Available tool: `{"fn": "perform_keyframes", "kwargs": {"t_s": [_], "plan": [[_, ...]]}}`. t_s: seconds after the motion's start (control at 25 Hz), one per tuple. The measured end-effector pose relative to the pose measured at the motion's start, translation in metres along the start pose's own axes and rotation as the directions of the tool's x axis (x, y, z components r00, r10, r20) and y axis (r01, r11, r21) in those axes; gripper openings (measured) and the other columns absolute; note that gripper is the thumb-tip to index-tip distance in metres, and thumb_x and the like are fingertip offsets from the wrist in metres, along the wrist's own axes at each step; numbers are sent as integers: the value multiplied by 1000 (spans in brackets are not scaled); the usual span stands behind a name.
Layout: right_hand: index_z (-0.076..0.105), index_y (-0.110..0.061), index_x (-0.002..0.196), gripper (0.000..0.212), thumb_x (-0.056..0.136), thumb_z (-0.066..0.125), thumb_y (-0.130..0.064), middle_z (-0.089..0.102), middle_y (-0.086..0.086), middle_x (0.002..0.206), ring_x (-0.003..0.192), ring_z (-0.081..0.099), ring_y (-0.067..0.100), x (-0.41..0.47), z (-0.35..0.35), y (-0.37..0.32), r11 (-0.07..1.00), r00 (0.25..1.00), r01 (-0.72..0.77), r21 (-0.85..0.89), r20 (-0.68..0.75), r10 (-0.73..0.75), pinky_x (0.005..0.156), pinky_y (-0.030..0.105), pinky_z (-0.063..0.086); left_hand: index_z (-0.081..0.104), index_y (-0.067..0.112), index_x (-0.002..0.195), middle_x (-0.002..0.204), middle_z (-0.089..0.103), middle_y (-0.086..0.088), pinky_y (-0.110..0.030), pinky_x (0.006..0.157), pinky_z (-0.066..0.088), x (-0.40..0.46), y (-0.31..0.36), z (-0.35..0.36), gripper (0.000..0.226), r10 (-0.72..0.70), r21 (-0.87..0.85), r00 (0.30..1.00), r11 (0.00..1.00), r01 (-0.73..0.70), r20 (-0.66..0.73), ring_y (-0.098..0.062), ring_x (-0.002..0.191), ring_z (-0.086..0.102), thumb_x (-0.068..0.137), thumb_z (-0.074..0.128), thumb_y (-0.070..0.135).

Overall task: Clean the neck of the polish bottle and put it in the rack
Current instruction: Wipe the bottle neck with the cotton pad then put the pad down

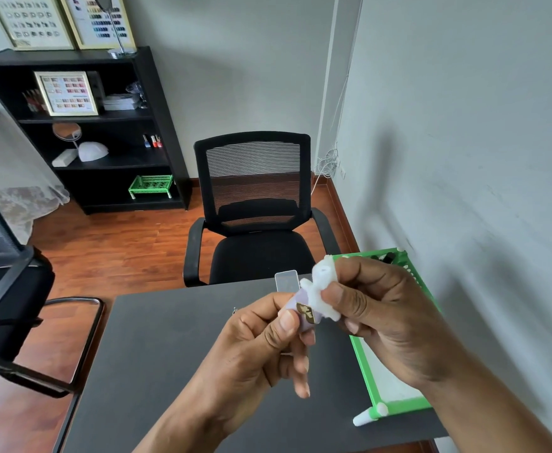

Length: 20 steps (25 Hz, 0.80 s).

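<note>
My left hand (pixel 261 341) grips a small lilac polish bottle (pixel 304 313) with a gold label, tilted up to the right above the table. My right hand (pixel 376 315) pinches a white cotton pad (pixel 322 289) wrapped around the bottle's neck, which is hidden by the pad. The bottle's white open top pokes out of the cotton. The green plastic rack (pixel 364 364) stands on the right side of the table against the wall, partly behind my right hand; dark bottle tops show at its far end.
The table (pixel 170 371) is dark grey. A small clear rectangular piece (pixel 286 281) stands near its far edge. A black office chair (pixel 255 217) faces the table. Another chair is at the left. A black shelf (pixel 104 132) with a second green rack stands at the back.
</note>
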State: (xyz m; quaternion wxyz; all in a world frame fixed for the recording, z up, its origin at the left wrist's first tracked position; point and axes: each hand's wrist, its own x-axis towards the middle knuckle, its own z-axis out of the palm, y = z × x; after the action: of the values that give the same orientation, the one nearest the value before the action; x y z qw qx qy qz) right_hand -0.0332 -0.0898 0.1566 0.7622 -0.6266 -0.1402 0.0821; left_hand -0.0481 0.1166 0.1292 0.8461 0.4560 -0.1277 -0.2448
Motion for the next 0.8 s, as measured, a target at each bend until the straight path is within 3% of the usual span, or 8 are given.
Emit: {"fn": "perform_keyframes", "kwargs": {"t_s": [0.16, 0.24, 0.32, 0.4, 0.52, 0.56, 0.72, 0.8], "plan": [[77, -9, 96, 38, 78, 90, -40, 65, 0, 76, 51, 48, 6, -2, 2, 2, 952, 996, -79, 295, -26, 91, 48, 17, 38, 74, 0, 105, 88, 65, -11, -26, 66, 54, 4, -7, 4, 47, 30, -43, 999, 999, -32, -33, -16, 71, 61, 85, 86, 41], [79, -10, 96, 41, 73, 93, -41, 65, 1, 76, 51, 48, 7, -5, 1, 0, 936, 993, -52, 347, -83, 86, 46, 18, 39, 74, -3, 113, 92, 68, -13, -26, 66, 55, 5, -8, 4, 51, 39, -79, 998, 996, -43, -49, -15, 73, 63, 85, 88, 38], [81, -13, 99, 40, 76, 89, -45, 64, -1, 74, 53, 48, 7, -9, 1, -4, 982, 994, 14, 187, -106, 7, 48, 19, 39, 77, 1, 113, 95, 72, -12, -25, 64, 55, 6, -6, 4, 50, 52, -72, 996, 996, -57, -68, -14, 73, 65, 81, 91, 37], [82, -16, 100, 26, 88, 80, -40, 67, -5, 76, 57, 54, 9, -12, 2, -6, 986, 987, 133, -101, -72, -141, 52, 21, 46, 79, 4, 112, 94, 73, -12, -24, 61, 55, 7, -5, 6, 49, 65, -52, 994, 996, -70, -86, -13, 72, 66, 77, 94, 37], [84, -20, 101, 12, 95, 74, -24, 72, 9, 92, 79, 68, 37, -12, 2, -9, 907, 968, 227, -354, -23, -251, 70, 51, 59, 80, 6, 108, 92, 75, -13, -25, 59, 56, 9, -3, 8, 48, 72, -23, 992, 997, -75, -99, -14, 70, 67, 76, 94, 39], [84, -20, 102, 13, 94, 74, -24, 71, 10, 93, 81, 67, 41, -10, 1, -9, 901, 968, 227, -370, -11, -249, 73, 54, 59, 80, 6, 106, 92, 75, -13, -25, 59, 56, 10, -2, 7, 46, 71, -12, 994, 997, -72, -88, -14, 71, 68, 77, 93, 39], [84, -11, 97, 20, 95, 75, -29, 66, -2, 86, 78, 64, 20, -1, -4, -10, 913, 969, 247, -325, 56, -242, 71, 27, 55, 82, 9, 99, 94, 77, -12, -24, 57, 56, 9, 4, 2, 37, 52, 53, 998, 997, -51, -17, -12, 70, 68, 84, 87, 42], [77, 1, 90, 21, 97, 70, -17, 65, -5, 84, 70, 62, 7, 6, -1, -5, 924, 961, 275, -264, 57, -270, 66, 18, 51, 82, 9, 100, 95, 78, -12, -23, 54, 55, 8, 7, -1, 37, 57, 73, 998, 996, -56, -16, -10, 68, 68, 84, 87, 42]]}}
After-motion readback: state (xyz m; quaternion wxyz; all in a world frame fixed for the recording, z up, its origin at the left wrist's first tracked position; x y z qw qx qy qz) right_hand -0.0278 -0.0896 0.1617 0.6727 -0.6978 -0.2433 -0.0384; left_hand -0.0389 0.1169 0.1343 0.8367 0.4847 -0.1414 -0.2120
